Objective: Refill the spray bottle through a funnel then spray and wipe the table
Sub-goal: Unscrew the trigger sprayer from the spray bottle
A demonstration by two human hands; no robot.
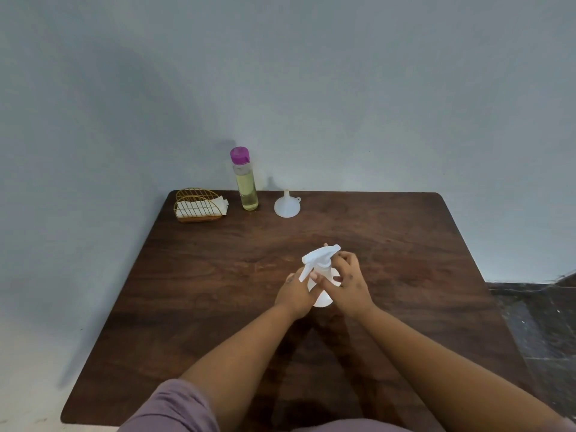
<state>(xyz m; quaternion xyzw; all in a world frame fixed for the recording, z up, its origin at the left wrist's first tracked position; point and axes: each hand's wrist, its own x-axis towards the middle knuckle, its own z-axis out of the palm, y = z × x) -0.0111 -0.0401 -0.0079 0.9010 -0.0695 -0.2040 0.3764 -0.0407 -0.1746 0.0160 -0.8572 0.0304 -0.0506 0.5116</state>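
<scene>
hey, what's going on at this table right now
A person stands over a dark wooden table with both hands on a white spray bottle. The left hand grips its body, and the right hand holds it at the neck under the trigger head. At the far edge a funnel, a purple-capped bottle of yellowish liquid and a wire napkin holder stand untouched.

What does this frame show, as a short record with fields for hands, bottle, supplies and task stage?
left hand: grips the spray bottle body
right hand: fingers curled at the bottle's neck, below the trigger head
spray bottle: upright on the table, head on
far edge, left to right: napkin holder, refill bottle capped, funnel mouth down
stage: refill not begun
</scene>
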